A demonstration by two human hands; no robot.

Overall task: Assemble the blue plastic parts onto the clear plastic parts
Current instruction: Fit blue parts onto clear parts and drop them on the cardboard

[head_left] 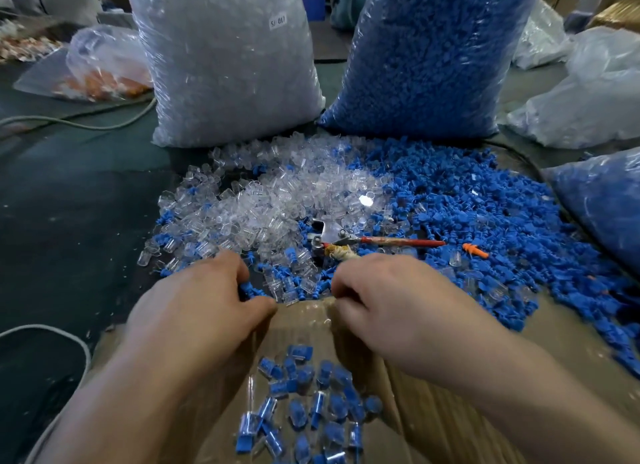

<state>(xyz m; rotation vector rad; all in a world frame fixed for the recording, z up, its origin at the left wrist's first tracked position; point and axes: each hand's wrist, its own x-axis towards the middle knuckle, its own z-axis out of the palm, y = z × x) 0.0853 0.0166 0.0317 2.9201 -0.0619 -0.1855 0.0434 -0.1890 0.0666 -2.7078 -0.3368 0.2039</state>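
Note:
Loose clear plastic parts [277,200] lie heaped on the table's middle, and loose blue plastic parts [485,207] spread to the right of them. My left hand [201,300] is curled at the near edge of the pile, with blue parts [251,290] held under its fingers. To the right, my right hand [384,290] has its fingers curled at the pile's edge; what it holds is hidden. Joined blue-and-clear pieces [304,404] lie in a cardboard box [433,411] below both hands.
A tall bag of clear parts [228,58] and a tall bag of blue parts [433,54] stand behind the piles. A red-handled metal tool [363,240] and an orange part [475,250] lie among the parts. Another blue bag [606,207] sits at the right.

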